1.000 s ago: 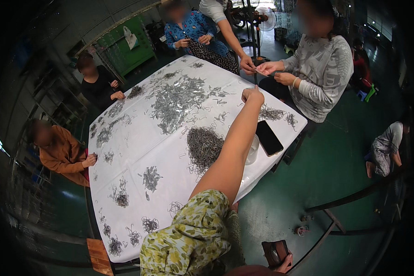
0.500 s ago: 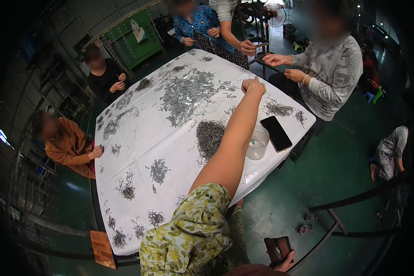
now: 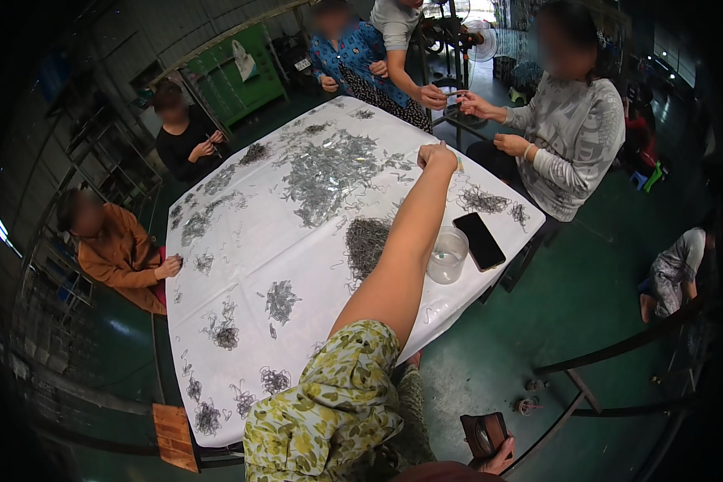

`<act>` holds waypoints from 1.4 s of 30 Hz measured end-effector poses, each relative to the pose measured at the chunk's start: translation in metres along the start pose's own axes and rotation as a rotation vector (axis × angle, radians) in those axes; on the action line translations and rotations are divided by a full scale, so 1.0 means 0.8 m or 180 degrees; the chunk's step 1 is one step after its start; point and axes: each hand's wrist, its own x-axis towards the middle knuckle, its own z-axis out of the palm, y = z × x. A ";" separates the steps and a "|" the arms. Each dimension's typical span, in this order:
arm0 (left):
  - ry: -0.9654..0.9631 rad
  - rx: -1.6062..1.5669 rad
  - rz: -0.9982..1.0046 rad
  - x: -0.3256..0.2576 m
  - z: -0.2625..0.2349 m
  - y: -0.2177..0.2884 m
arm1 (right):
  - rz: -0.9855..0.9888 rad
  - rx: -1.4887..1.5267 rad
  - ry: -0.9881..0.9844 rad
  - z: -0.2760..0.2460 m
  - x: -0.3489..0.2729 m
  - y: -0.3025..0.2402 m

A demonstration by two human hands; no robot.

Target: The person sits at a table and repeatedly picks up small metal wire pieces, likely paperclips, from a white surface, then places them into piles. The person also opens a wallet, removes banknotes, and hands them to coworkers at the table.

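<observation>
My left arm, in a short yellow-green patterned sleeve, stretches over a table (image 3: 249, 277) covered in white sheeting. At its far end my left hand (image 3: 438, 157) is closed near the table's right edge; whatever its fingers hold is hidden. Low in the view, beside dark red cloth, my right hand (image 3: 496, 458) is partly visible, its fingers round a brown wallet-like case (image 3: 484, 434). Under my forearm lies a dense heap of dark wire hooks (image 3: 365, 249). A clear round tub (image 3: 447, 255) and a black phone (image 3: 479, 240) sit right of the forearm.
Small clear pieces form a large pile (image 3: 329, 177), with hook clusters (image 3: 226, 337) around it. Several people sit or stand round the table. At the far right, a standing person's hand (image 3: 432, 97) and a seated person's hand (image 3: 478, 104) meet at a thin flat item. Metal bars (image 3: 582, 386) stand at lower right.
The standing person's thin item and the seated person's hand have come together. That seated person's head has turned. My left hand has shifted slightly left and down; my right hand looks unchanged.
</observation>
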 end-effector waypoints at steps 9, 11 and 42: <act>0.0837 0.0691 0.1113 -0.150 0.019 -0.022 | -0.0234 0.0367 -0.0134 -0.040 -0.044 -0.025; 0.1121 0.0749 0.1676 -0.213 0.036 -0.033 | -0.0321 0.0363 -0.0225 -0.051 -0.057 -0.026; -0.0863 -0.0357 0.2029 -0.573 0.283 -0.238 | -0.0843 0.0534 -0.1003 -0.009 -0.213 -0.054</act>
